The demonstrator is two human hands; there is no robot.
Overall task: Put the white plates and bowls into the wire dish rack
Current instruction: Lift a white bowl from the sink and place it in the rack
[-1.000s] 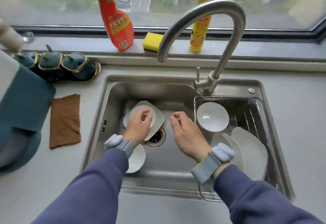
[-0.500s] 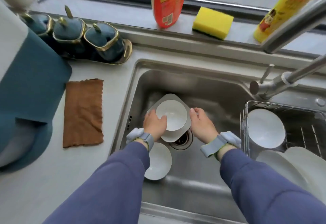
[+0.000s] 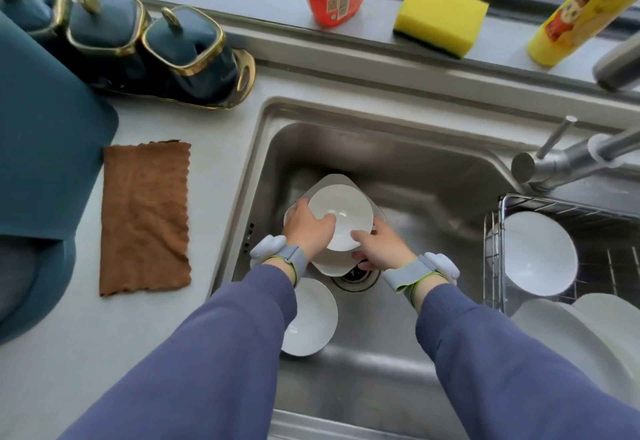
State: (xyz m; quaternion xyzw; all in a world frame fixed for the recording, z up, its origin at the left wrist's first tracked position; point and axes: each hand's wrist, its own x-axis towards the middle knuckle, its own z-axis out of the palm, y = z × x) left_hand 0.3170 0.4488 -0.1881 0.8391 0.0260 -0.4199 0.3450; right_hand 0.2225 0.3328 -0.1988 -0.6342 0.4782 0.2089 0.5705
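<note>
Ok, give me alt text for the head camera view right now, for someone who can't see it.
Two hands, left and right, grip a white bowl sitting on a squarish plate in a steel sink. Another bowl lies nearer the person, and the wire rack at right already holds white dishes.

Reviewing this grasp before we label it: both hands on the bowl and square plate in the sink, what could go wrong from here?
1. The bowl sits loose on the square plate; if the left hand and right hand lift them as a stack, it may slide off.
2. A second bowl lies under the left sleeve and could be knocked.
3. The wire rack already holds a bowl and plates, so the stack may clip them.
</note>
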